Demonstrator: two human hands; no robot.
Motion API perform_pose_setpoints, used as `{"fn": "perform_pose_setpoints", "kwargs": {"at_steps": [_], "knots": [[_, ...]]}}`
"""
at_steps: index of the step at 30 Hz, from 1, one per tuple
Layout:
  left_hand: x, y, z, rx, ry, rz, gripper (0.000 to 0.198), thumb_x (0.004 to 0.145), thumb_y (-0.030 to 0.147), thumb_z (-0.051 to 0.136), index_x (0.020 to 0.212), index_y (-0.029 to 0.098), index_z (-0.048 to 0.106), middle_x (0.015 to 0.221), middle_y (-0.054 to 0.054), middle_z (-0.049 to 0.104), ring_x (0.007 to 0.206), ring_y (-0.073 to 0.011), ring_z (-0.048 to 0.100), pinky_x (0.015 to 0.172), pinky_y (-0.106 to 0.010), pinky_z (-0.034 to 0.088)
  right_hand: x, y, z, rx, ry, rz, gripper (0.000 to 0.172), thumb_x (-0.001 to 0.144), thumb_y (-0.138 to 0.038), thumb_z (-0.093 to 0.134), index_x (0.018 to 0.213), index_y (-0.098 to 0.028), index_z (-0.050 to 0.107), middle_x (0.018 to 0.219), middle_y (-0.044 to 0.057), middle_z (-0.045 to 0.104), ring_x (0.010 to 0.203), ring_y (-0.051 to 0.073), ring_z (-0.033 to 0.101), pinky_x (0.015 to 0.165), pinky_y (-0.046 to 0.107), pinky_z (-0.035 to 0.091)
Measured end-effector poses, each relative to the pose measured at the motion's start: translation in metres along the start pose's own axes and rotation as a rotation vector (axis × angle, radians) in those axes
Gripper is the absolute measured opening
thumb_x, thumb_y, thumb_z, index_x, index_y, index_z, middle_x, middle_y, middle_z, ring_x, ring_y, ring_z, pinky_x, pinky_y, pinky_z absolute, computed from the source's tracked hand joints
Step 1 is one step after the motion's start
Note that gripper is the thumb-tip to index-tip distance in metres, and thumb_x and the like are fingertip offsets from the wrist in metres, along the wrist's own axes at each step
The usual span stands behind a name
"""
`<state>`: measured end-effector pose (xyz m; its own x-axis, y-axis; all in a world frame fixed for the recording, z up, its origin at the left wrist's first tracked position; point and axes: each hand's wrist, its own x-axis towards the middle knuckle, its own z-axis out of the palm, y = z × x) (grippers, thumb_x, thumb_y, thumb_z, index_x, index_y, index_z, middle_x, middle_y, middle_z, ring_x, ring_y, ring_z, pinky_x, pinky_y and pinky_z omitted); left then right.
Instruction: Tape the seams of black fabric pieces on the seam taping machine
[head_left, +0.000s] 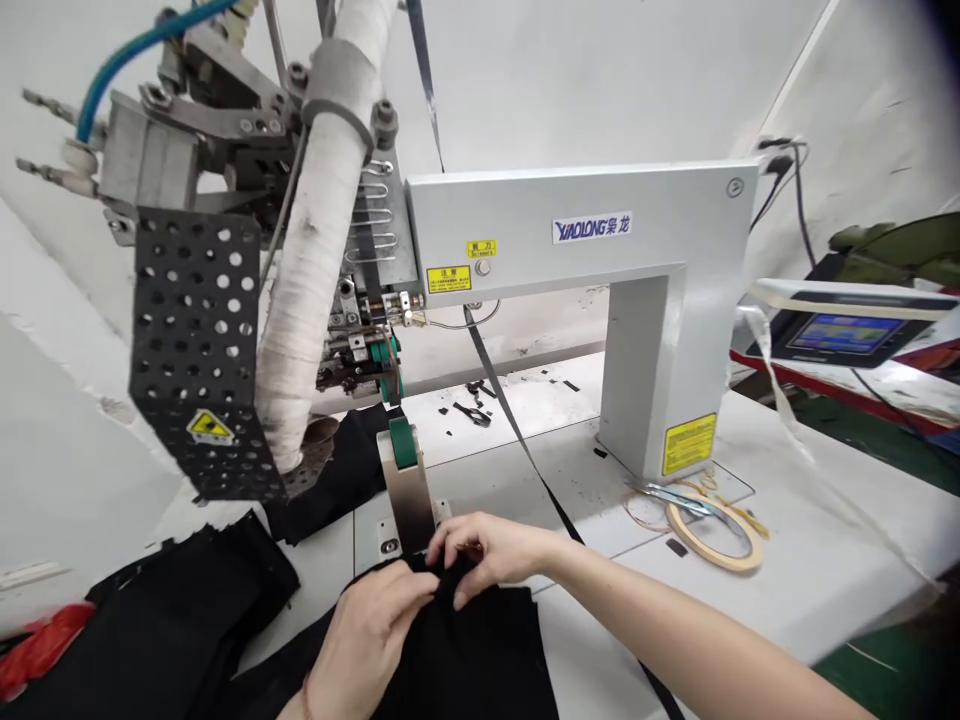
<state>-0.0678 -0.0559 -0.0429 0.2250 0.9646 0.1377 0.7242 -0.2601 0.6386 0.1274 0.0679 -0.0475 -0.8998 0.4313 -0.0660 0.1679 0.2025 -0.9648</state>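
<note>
A piece of black fabric (472, 660) lies at the front of the table, just before the machine's lower post. Both of my hands pinch its far edge, close together. My left hand (367, 635) has thumb and fingers closed on the cloth. My right hand (487, 555) reaches in from the right, its fingers curled over the same edge, thumb bent toward them. The seam sealing machine (517, 220) stands right behind, with a green lower roller (403, 442) on its metal post. Fingertips partly hide the gripped edge.
Folded black fabric (187, 610) is stacked at left, near a red bag (45, 650). A dark tape (510, 410) runs down across the table. Tape roll (716, 555), scissors (667, 497) and black scraps (472, 413) lie about. A perforated guard (195, 350) hangs at left; a screen panel (844, 333) stands right.
</note>
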Motion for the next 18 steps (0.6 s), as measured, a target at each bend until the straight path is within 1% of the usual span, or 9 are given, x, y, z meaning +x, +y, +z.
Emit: {"fn": "perform_pose_setpoints", "kwargs": {"at_steps": [2, 4, 6, 8, 10, 11, 14, 16, 18], "knots": [[0.005, 0.002, -0.018, -0.042, 0.013, -0.124, 0.027, 0.09, 0.039, 0.043, 0.094, 0.026, 0.066, 0.089, -0.002, 0.068, 0.081, -0.0172, 0.061, 0.074, -0.025, 0.043, -0.004, -0.015, -0.009, 0.043, -0.002, 0.077, 0.027, 0.06, -0.038, 0.077, 0.073, -0.017, 0.065, 0.074, -0.002, 0.058, 0.065, 0.011, 0.049, 0.056, 0.022, 0.035], [0.011, 0.0, -0.04, -0.044, 0.03, -0.266, 0.029, 0.085, 0.047, 0.049, 0.083, 0.024, 0.065, 0.084, -0.001, 0.068, 0.08, -0.0183, 0.061, 0.074, -0.025, 0.042, -0.009, -0.031, -0.019, 0.015, 0.098, 0.12, 0.025, 0.065, -0.038, 0.073, 0.069, -0.017, 0.061, 0.059, -0.006, 0.047, 0.056, 0.009, 0.04, 0.053, 0.022, 0.03], [0.017, -0.006, -0.06, -0.11, 0.031, -0.35, 0.034, 0.081, 0.053, 0.051, 0.077, 0.021, 0.062, 0.077, -0.001, 0.065, 0.077, -0.0186, 0.058, 0.07, -0.025, 0.042, -0.011, -0.042, -0.025, 0.008, 0.235, 0.095, 0.028, 0.07, -0.039, 0.069, 0.063, -0.017, 0.053, 0.056, -0.007, 0.037, 0.054, 0.008, 0.031, 0.053, 0.023, 0.025], [0.024, -0.014, -0.074, -0.262, 0.044, -0.405, 0.038, 0.081, 0.055, 0.05, 0.079, 0.019, 0.061, 0.077, -0.001, 0.063, 0.076, -0.018, 0.055, 0.067, -0.024, 0.041, -0.008, -0.049, -0.025, 0.093, 0.374, 0.051, 0.034, 0.075, -0.041, 0.064, 0.061, -0.019, 0.042, 0.056, -0.007, 0.029, 0.054, 0.009, 0.026, 0.053, 0.024, 0.023], [0.032, -0.022, -0.081, -0.397, 0.118, -0.463, 0.039, 0.079, 0.056, 0.051, 0.078, 0.018, 0.06, 0.076, 0.0, 0.06, 0.074, -0.0164, 0.053, 0.063, -0.022, 0.04, -0.001, -0.049, -0.02, 0.209, 0.514, 0.001, 0.036, 0.079, -0.043, 0.059, 0.062, -0.02, 0.037, 0.057, -0.006, 0.028, 0.054, 0.009, 0.027, 0.054, 0.025, 0.025], [0.036, -0.026, -0.082, -0.436, 0.189, -0.476, 0.038, 0.078, 0.055, 0.054, 0.077, 0.018, 0.06, 0.077, 0.0, 0.059, 0.076, -0.0157, 0.052, 0.064, -0.021, 0.04, 0.003, -0.048, -0.017, 0.246, 0.592, -0.028, 0.036, 0.08, -0.044, 0.057, 0.063, -0.02, 0.037, 0.058, -0.006, 0.029, 0.055, 0.01, 0.028, 0.055, 0.025, 0.026], [0.048, -0.031, -0.081, -0.575, 0.406, -0.467, 0.033, 0.072, 0.051, 0.065, 0.078, 0.018, 0.062, 0.082, 0.001, 0.059, 0.085, -0.014, 0.052, 0.074, -0.019, 0.042, 0.016, -0.044, -0.006, 0.27, 0.801, -0.102, 0.037, 0.084, -0.048, 0.051, 0.064, -0.02, 0.036, 0.061, -0.004, 0.031, 0.058, 0.012, 0.031, 0.057, 0.026, 0.029], [0.055, -0.031, -0.081, -0.819, 0.428, -0.539, 0.033, 0.066, 0.046, 0.073, 0.082, 0.018, 0.064, 0.084, 0.001, 0.061, 0.085, -0.0132, 0.055, 0.077, -0.02, 0.045, 0.023, -0.043, -0.001, 0.251, 0.904, -0.138, 0.038, 0.085, -0.049, 0.049, 0.063, -0.02, 0.035, 0.062, -0.004, 0.03, 0.058, 0.012, 0.029, 0.056, 0.026, 0.028], [0.062, -0.03, -0.083, -1.083, 0.403, -0.645, 0.035, 0.059, 0.04, 0.08, 0.084, 0.019, 0.065, 0.083, 0.001, 0.063, 0.078, -0.0128, 0.059, 0.07, -0.021, 0.05, 0.029, -0.044, 0.0, 0.261, 0.974, -0.166, 0.039, 0.085, -0.048, 0.05, 0.063, -0.02, 0.034, 0.063, -0.003, 0.029, 0.059, 0.012, 0.029, 0.055, 0.025, 0.028]]}}
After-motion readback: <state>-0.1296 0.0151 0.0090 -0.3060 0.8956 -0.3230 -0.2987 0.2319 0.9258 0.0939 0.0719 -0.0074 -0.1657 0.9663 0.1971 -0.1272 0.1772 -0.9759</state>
